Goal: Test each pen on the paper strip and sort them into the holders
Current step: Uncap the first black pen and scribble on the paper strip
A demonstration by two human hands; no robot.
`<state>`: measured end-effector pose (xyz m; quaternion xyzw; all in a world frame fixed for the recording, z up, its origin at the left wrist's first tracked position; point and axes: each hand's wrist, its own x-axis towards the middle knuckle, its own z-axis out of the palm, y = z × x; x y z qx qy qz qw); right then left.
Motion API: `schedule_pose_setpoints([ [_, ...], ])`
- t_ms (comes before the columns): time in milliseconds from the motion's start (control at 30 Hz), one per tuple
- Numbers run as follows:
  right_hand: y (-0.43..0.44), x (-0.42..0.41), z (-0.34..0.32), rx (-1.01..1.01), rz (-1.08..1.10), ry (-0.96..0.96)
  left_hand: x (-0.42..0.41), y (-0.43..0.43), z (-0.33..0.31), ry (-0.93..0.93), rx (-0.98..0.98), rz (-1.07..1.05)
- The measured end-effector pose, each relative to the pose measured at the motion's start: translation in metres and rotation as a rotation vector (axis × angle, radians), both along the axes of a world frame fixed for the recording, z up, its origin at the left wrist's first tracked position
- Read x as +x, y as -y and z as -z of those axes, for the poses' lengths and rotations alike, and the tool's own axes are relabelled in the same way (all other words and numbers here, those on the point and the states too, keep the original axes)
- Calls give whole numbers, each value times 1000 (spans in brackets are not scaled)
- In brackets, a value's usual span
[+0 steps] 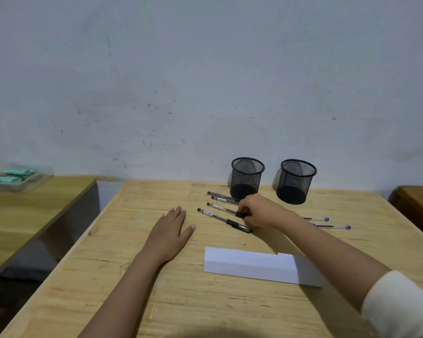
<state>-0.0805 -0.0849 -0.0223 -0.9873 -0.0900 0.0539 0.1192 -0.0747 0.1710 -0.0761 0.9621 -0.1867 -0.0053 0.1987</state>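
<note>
Backdrop: a grey-white wall (205,69), scuffed and speckled, is standing right behind the work area.
Surface: a pale wooden surface (156,301) is running from the wall toward the camera.
Holders: two black mesh holders are standing upright against the wall, well apart from each other: the left holder (247,178) and the right holder (295,181).
Black pens: four are lying roughly parallel, just in front of the left holder. Far to near they are the first black pen (219,195), second black pen (224,199), third black pen (220,207) and fourth black pen (217,217).
Purple pens: two purple pens (335,226) are lying side by side, right of the right forearm and in front of the right holder.
Paper strip: the white paper strip (249,263) is lying flat near the front, partly under the right forearm in this view.
Left grip: the left grip (170,230) is resting palm down on the surface, fingers straight and spread wide, holding nothing, left of the black pens.
Right grip: the right grip (259,211) is curling narrow, fingertips pinching the dark near end of the third black pen. Whether that end is lifted, I cannot tell.
Sleeve: a cream sleeve (401,306) is covering the right upper forearm.
Off left: a second wooden bench (34,215) is carrying a clear tray (29,185) with teal items, blurred.
</note>
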Motion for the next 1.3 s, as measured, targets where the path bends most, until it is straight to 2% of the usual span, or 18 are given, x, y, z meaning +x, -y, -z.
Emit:
schedule_pose_setpoints([
  [133,2,-12,-20,284,124,77,-2,1,-7,-69,-20,5],
  [267,3,-36,-46,796,237,117,1,4,-18,-155,-26,-30],
  [333,3,-48,-52,980,281,140,2,7,-24,-169,-81,-44],
  [467,0,-68,-54,1150,325,177,-12,28,-46,-157,-552,-75],
  [633,-7,-87,-60,1571,303,151,-39,60,-89,-200,-965,139],
  [733,-9,-95,-64,1595,283,175,-52,72,-99,-280,-1127,228],
  [800,-9,-101,-67,1568,267,208,-56,77,-101,-278,-1160,264],
  [900,-9,-108,-72,1524,246,238,-60,82,-103,-217,-1147,267],
  [1133,-16,-110,-73,1681,275,234,-61,84,-107,-166,-1182,232],
  [1300,-14,-109,-72,1596,309,256,-62,83,-109,-158,-1073,240],
])
